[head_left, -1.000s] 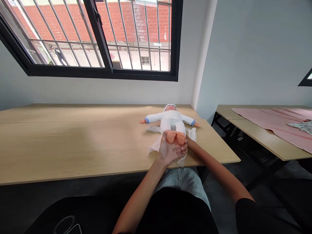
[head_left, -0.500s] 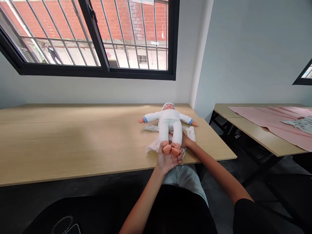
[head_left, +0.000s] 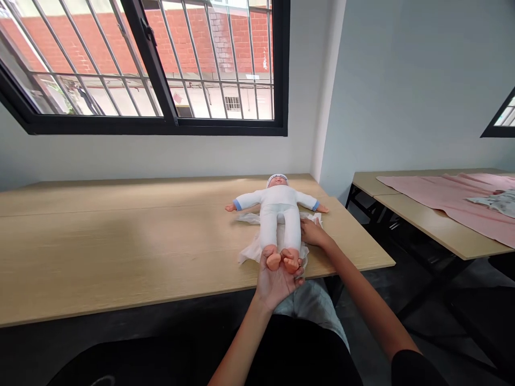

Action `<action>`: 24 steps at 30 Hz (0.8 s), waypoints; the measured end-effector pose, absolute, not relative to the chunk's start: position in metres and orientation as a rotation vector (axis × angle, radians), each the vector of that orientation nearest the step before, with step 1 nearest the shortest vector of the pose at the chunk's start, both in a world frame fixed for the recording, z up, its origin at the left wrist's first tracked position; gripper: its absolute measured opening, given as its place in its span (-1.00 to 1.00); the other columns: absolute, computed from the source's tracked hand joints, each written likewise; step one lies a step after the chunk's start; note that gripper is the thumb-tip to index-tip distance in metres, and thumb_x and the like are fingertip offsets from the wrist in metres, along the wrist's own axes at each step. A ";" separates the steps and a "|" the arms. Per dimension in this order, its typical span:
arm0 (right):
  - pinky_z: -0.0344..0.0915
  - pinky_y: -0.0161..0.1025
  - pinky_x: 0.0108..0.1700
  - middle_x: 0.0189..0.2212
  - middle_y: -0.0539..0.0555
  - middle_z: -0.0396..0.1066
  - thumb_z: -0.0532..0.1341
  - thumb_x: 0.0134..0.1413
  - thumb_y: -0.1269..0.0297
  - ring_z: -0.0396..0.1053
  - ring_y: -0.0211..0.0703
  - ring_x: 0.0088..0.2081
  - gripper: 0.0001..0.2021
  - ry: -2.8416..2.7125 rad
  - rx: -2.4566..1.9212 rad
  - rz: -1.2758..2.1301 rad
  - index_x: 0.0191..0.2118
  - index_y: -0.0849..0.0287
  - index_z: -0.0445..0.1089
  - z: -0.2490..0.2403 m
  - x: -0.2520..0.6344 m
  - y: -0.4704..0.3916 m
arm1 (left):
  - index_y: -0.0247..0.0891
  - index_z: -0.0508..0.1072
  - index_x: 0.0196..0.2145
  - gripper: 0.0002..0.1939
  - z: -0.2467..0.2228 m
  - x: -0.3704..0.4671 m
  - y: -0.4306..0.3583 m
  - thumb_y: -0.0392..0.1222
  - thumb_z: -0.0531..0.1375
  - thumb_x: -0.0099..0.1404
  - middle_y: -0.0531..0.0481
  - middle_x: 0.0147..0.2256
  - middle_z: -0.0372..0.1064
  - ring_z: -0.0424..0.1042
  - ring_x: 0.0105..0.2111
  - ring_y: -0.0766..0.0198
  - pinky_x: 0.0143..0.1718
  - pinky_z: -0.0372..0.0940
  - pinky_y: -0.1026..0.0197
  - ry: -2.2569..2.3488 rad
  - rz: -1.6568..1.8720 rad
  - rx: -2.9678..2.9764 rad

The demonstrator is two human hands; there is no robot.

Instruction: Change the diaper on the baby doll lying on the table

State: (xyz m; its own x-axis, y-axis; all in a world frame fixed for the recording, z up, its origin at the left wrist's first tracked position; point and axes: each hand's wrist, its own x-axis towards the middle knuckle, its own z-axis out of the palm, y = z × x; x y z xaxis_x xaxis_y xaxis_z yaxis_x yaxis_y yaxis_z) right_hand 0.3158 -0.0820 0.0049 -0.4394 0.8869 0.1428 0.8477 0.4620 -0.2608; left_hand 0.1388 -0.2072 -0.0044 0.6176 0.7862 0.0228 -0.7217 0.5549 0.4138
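Note:
A baby doll [head_left: 279,197] in a white suit with blue cuffs and a white cap lies on its back, arms spread, feet toward me. My left hand [head_left: 277,281] is under its ankles, palm up, with the fingers curled round them and the legs slightly raised. Beneath the doll's hips and legs, a thin white diaper [head_left: 251,252] lies spread out, its edges showing at both sides. Beside the doll's thigh on the right, my right hand [head_left: 314,232] is closed at the diaper's edge; its fingertips are partly hidden.
The doll lies near the right end of a light wooden table [head_left: 120,257] set against the wall. A barred window [head_left: 161,69] is above. At the right, a second table [head_left: 422,217] bears a pink cloth [head_left: 438,195] and a patterned pale cloth [head_left: 497,203].
My right hand has drawn back from under the doll's legs to the diaper's right side. My left hand still holds the ankles. The view has shifted slightly.

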 end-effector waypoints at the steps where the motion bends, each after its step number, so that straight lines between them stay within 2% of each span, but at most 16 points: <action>1: -0.17 0.42 0.29 0.31 0.24 0.12 0.10 0.24 0.24 0.03 0.31 0.31 -0.49 -2.458 -1.510 0.203 0.29 0.07 0.21 0.004 0.315 -0.082 | -0.25 0.45 -0.39 -0.65 -0.002 0.139 -0.208 0.14 0.21 0.16 -0.13 -0.30 0.33 0.30 -0.42 0.16 -0.40 0.24 0.14 0.177 0.904 0.412; 5: -0.16 0.50 0.25 0.35 0.21 0.02 0.08 0.25 0.22 -0.07 0.44 0.34 -0.45 -2.456 -1.630 0.210 0.34 0.06 0.13 0.001 0.314 -0.079 | -0.27 0.47 -0.40 -0.66 0.010 0.135 -0.213 0.10 0.18 0.19 -0.15 -0.30 0.34 0.29 -0.42 0.17 -0.40 0.24 0.15 0.213 0.899 0.423; 9: -0.16 0.48 0.26 0.38 0.19 -0.04 0.04 0.28 0.19 -0.10 0.42 0.34 -0.45 -2.457 -1.651 0.253 0.36 0.03 0.08 0.002 0.314 -0.078 | -0.27 0.46 -0.40 -0.69 0.025 0.132 -0.212 0.05 0.14 0.19 -0.16 -0.31 0.34 0.27 -0.43 0.18 -0.40 0.23 0.16 0.221 0.888 0.424; 15: -0.13 0.44 0.25 0.34 0.16 0.05 -0.01 0.30 0.07 -0.03 0.35 0.32 -0.52 -2.477 -1.616 0.268 0.28 -0.04 0.23 0.002 0.314 -0.076 | -0.28 0.42 -0.39 -0.69 0.068 0.129 -0.198 0.05 0.17 0.14 -0.17 -0.30 0.31 0.22 -0.46 0.23 -0.41 0.20 0.19 0.203 0.895 0.457; 18: -0.11 0.38 0.26 0.32 0.17 0.09 -0.03 0.31 0.02 -0.01 0.33 0.31 -0.50 -2.466 -1.607 0.262 0.29 -0.05 0.21 0.002 0.314 -0.076 | -0.28 0.40 -0.38 -0.69 0.081 0.129 -0.198 0.05 0.18 0.12 -0.17 -0.29 0.31 0.22 -0.46 0.23 -0.42 0.18 0.20 0.184 0.914 0.460; 24: -0.10 0.44 0.23 0.36 0.21 0.00 0.01 0.29 0.06 -0.02 0.39 0.31 -0.43 -2.452 -1.612 0.278 0.37 0.01 0.05 0.002 0.313 -0.076 | -0.26 0.43 -0.38 -0.71 0.051 0.135 -0.214 0.04 0.20 0.13 -0.15 -0.30 0.33 0.25 -0.46 0.22 -0.41 0.20 0.20 0.215 0.880 0.428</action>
